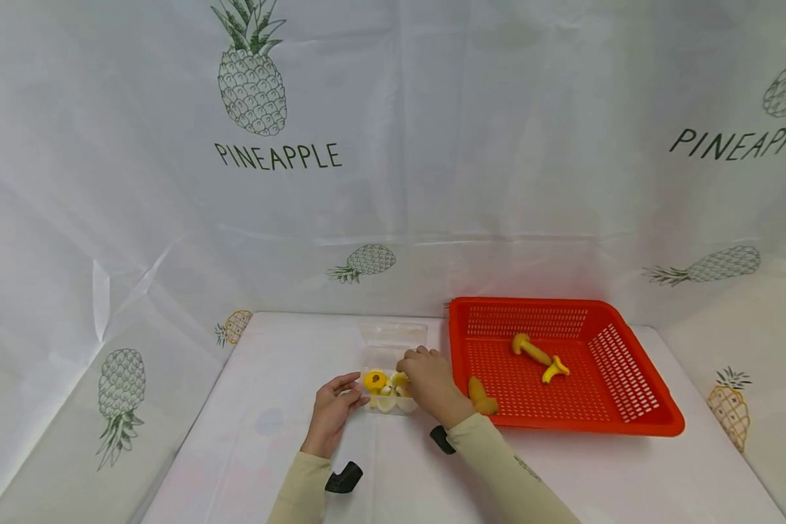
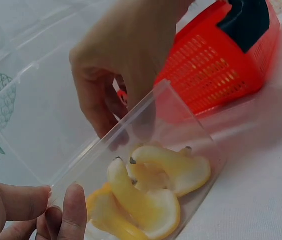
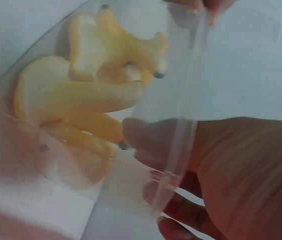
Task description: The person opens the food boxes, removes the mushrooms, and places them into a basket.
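A clear plastic box (image 1: pixel 393 407) holds several yellow mushrooms (image 2: pixel 153 210), with pale caps and dark stem ends. Its clear lid (image 1: pixel 396 335) is folded back behind it. On the box's left side, my left hand (image 1: pixel 332 411) pinches the rim between thumb and fingers. My right hand (image 1: pixel 432 382) hangs over the box, its fingertips dipping inside past the rim. Through the wall in the right wrist view, the right thumb (image 3: pixel 153 140) shows beside a mushroom stem. A gap separates it from the other fingers, and I see nothing held between them.
To the right stands a red perforated basket (image 1: pixel 648 429). A mushroom (image 1: pixel 481 397) lies in its near left corner, a long one (image 1: pixel 530 349) and a small bright yellow one (image 1: pixel 555 370) further back. A white sheet with pineapple prints (image 1: pixel 252 91) hangs behind the table (image 1: pixel 268 437).
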`<act>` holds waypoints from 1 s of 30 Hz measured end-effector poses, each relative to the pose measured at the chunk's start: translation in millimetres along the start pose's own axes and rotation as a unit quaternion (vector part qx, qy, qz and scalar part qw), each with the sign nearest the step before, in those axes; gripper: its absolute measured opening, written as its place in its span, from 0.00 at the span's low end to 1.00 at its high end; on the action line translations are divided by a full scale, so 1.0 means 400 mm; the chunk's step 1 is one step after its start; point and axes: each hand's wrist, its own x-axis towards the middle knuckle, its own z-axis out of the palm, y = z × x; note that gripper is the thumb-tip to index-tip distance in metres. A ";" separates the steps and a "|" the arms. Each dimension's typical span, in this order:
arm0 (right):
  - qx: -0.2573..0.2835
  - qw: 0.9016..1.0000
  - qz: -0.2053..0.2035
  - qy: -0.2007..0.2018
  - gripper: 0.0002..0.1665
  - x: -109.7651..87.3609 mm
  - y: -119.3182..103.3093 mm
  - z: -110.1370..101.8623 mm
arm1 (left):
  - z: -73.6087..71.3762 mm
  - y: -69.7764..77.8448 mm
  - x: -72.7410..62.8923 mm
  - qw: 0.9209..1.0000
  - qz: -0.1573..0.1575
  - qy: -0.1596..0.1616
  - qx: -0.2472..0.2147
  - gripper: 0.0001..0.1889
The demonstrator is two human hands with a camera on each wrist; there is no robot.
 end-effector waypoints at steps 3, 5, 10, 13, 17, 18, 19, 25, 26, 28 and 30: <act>-0.018 1.000 0.007 0.000 0.11 0.005 0.001 0.009 | 0.002 0.000 0.000 1.000 0.001 -0.001 0.001 0.20; -0.025 1.000 0.009 -0.001 0.10 0.008 0.001 0.015 | 0.002 0.000 0.001 1.000 0.003 -0.002 0.000 0.20; -0.037 0.999 0.014 -0.012 0.11 0.015 -0.002 0.024 | 0.003 0.002 0.000 1.000 0.002 -0.002 -0.005 0.20; -0.041 0.999 0.016 -0.013 0.10 0.020 -0.003 0.028 | 0.002 0.001 -0.001 1.000 0.004 -0.003 -0.006 0.20; -0.041 0.999 0.008 0.006 0.08 0.022 -0.003 0.034 | 0.001 -0.003 -0.002 1.000 0.005 -0.004 -0.001 0.20; -0.043 0.999 0.005 0.015 0.08 0.022 -0.003 0.035 | 0.001 -0.004 -0.003 1.000 0.005 -0.004 0.000 0.20; -0.045 0.999 0.004 0.024 0.08 0.022 -0.002 0.036 | 0.002 -0.005 -0.003 1.000 0.004 -0.004 0.000 0.20; -0.054 0.994 0.003 0.093 0.08 0.017 0.004 0.024 | 0.002 -0.005 -0.002 1.000 0.004 -0.003 -0.001 0.20; -0.049 0.993 0.003 0.103 0.07 0.016 0.004 0.019 | 0.002 -0.005 -0.002 1.000 0.006 -0.002 -0.001 0.20; -0.037 0.992 0.000 0.117 0.06 0.015 0.005 0.013 | 0.002 -0.004 -0.001 1.000 0.007 0.000 0.000 0.20; -0.024 0.993 0.000 0.118 0.06 0.014 0.006 0.010 | 0.002 -0.004 -0.001 1.000 0.006 0.000 -0.001 0.20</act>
